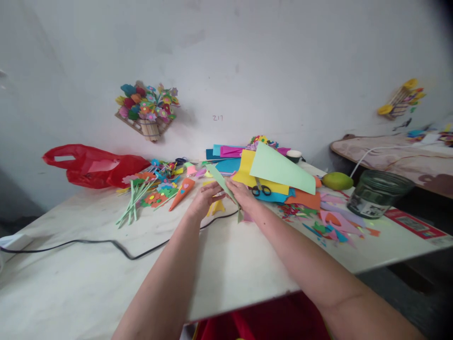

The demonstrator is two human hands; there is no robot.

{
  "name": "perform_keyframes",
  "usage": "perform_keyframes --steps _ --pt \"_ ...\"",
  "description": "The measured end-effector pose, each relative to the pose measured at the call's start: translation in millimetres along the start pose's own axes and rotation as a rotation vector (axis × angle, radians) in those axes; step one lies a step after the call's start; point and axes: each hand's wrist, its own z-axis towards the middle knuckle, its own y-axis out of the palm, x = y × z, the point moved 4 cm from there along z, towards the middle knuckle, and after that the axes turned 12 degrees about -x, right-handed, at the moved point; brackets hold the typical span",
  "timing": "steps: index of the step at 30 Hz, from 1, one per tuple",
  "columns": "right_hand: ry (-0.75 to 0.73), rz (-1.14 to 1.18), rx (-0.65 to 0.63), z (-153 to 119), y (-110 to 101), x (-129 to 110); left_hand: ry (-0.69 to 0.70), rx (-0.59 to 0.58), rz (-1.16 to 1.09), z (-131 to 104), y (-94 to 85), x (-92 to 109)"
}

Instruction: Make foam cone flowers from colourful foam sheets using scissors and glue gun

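Note:
Over the middle of the table, a narrow pale green craft sheet [221, 178] stands slanted between my two hands, seen nearly edge-on. My left hand [205, 198] grips its left side with bent fingers. On the other side my right hand [245, 194] holds it, the fingertips partly hidden behind the sheet. Just beyond my right hand, black-handled scissors [261, 190] rest on a yellow sheet [244, 172], their blades partly covered by a larger pale green sheet [283, 171]. An orange cone with hearts [181, 193] lies left of my left hand, and yellow pieces [216, 207] lie beneath it.
A black cable [132, 258] crosses the table. At left are a red plastic bag [95, 165], pale green stems [132, 203] and foam flowers. To the right are colored scraps [329, 231], a yellow-green fruit [337, 181] and a glass jar [377, 193] near the table's edge.

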Motion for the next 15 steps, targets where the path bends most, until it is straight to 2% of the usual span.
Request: perform_keyframes --steps 4,7,15 --pt "0.020 -0.070 0.021 0 1 -1 -0.015 -0.056 0.023 2 -0.3 -5" --pt "0.050 -0.104 0.012 1 4 0 0.006 -0.042 0.019 3 -2.5 -8" --pt "0.103 -0.031 -0.123 0 9 3 0.107 0.215 0.020 6 -17.4 -11"
